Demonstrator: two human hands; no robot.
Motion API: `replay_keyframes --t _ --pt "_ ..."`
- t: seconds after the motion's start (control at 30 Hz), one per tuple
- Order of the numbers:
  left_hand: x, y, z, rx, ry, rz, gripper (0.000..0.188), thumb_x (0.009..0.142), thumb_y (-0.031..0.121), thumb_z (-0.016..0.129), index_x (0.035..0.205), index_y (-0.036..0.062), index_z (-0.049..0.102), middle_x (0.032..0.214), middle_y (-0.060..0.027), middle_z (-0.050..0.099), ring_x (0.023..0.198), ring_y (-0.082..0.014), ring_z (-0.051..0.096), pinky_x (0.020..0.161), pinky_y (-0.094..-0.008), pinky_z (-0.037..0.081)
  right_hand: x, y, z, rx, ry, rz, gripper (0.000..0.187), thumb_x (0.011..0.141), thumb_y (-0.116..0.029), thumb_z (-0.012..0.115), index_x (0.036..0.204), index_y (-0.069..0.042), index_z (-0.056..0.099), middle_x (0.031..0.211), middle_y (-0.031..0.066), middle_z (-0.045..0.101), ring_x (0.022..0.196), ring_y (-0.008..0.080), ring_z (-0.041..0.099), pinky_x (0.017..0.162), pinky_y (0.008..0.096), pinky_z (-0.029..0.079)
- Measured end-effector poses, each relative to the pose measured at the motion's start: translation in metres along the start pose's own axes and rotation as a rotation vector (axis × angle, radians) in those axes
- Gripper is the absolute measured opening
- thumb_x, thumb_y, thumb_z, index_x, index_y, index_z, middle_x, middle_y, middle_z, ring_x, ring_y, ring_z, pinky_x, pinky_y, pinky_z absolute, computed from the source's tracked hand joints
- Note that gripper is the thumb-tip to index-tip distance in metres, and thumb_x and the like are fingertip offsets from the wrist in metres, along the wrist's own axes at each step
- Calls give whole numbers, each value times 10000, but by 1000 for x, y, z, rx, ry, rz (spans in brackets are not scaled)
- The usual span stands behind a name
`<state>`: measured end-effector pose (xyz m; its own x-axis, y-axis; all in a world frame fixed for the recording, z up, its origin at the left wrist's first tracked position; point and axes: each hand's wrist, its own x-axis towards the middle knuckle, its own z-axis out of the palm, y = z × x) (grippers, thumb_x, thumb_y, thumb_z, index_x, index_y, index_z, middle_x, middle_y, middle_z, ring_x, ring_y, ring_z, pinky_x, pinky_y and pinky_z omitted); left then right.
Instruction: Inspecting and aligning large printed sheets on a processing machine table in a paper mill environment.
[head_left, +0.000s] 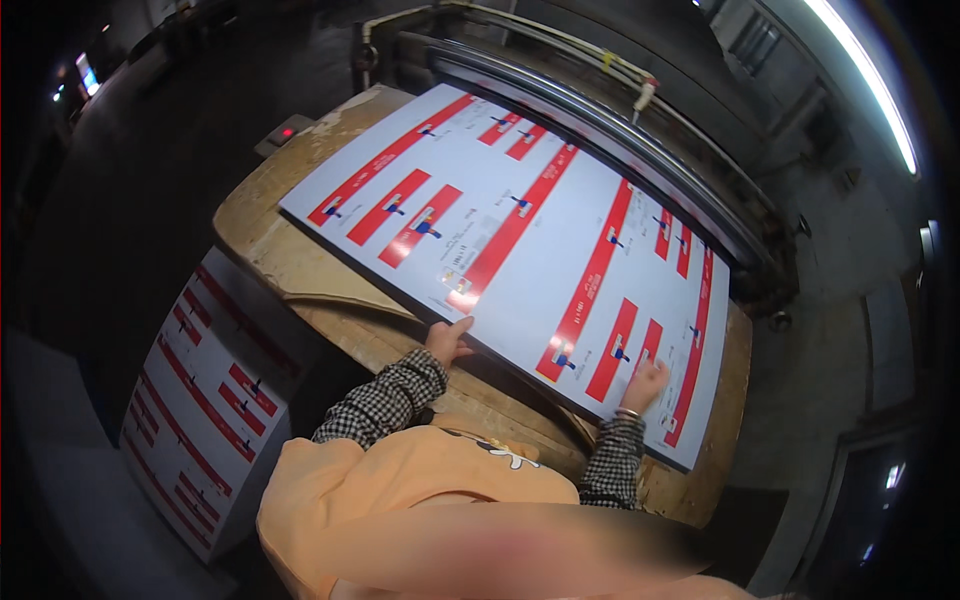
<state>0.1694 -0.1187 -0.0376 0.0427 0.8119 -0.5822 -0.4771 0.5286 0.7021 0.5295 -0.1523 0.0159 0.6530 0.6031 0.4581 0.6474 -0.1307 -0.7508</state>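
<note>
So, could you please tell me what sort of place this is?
Probably a print or packaging workshop: a roller machine, a printed sheet over a worn table, and an apparent stack of similar sheets.

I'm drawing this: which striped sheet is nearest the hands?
The sheet on the wooden table: the left hand is at its edge, the right hand over it. The other sheet is left of the table.

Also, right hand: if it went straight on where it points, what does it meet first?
Likely the red-and-white printed sheet, directly under or against the right hand; depth is unclear. If it skimmed over that, the metal roller beyond looks next.
</note>
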Motion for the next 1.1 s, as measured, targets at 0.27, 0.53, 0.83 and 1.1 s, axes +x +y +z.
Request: replay_keyframes --t 0.27,0.53,0.83,1.1 --pt "-7 5 1 -34 -47 53 373 746 206 639 960 -60 489 844 -132 571 752 -212 582 607 -324 495 -84 -138 84 -164 -899 -742 804 603 -317 746 1251 -28 366 1209 209 417 1109 329 417 894 373 367" --pt "-2 3 -16 42 -240 -15 246 768 52 528 986 -61 523 934 -152 595 827 -238 603 716 -360 508 -62 -139 83 -366 -1297 -590 365 717 -238 607 1034 -64 559 955 188 590 851 322 580 720 368 465" --pt "-2 -3 -2 -118 -168 9 392 832 58 228 1118 -72 463 1051 -212 541 949 -328 560 839 -459 473 -32 -168 49 41 -961 -554 157 768 -191 515 814 -63 594 744 170 589 720 349 568 639 407 455" --pt "1 2 -3 -131 -199 72 275 833 71 375 1036 -94 458 989 -209 551 913 -327 571 771 -477 498 -65 -123 70 -66 -1203 -454 258 711 -154 613 923 -8 599 998 155 594 924 291 572 805 319 453"
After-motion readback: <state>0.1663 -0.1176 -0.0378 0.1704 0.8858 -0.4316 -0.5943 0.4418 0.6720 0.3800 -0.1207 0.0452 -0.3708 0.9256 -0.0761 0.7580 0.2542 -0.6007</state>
